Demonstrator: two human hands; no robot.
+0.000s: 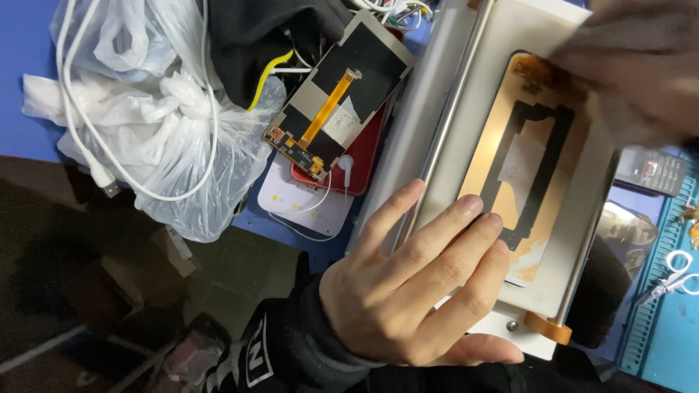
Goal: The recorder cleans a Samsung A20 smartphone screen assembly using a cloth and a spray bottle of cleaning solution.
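Note:
My left hand (408, 291) lies flat, fingers apart, on the near end of a white slab-shaped machine (466, 65). Its fingertips touch the lower edge of a copper-backed phone display panel (502, 138) that lies face down on the machine's plate. The panel carries a black frame-shaped strip. My right hand (641, 65) is a blur over the panel's far end at the top right; whether it holds anything is not visible. A black sleeve covers my left wrist.
Left of the machine lie a second display panel (342, 94) with an orange flex cable, a red phone (364, 156) and a white card (306, 204). Further left are a white plastic bag (160, 109), a white cable (80, 138) and black cloth (255, 36). A keypad phone (652, 171) and scissors (673, 276) lie on the right.

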